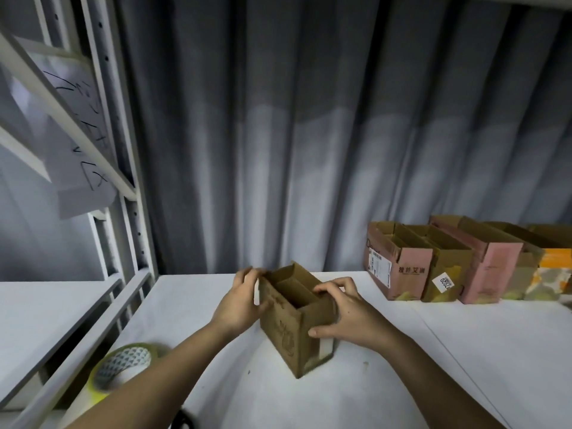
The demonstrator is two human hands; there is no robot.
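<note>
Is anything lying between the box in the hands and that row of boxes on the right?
Nothing visible does. Only white shelf lies between the box and the nearest pink box. The tape roll sits on the opposite, left side.

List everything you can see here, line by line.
cardboard box: one, brown, open at the top, standing in the middle of the shelf board between the hands
open boxes: at least four in a row, pink, brown and orange, at the right rear of the board; the row runs off the right edge
tape roll: one, yellow-green rim, lower left
shelf board: one, white, under everything
curtain: one, grey, pleated, behind the board
rack frame: one, pale grey metal, left
paper sheet: one, white with handwriting, on the frame, upper left
left hand: holds the box's left side
right hand: fingers over the box's top edge, thumb on its near side
</note>
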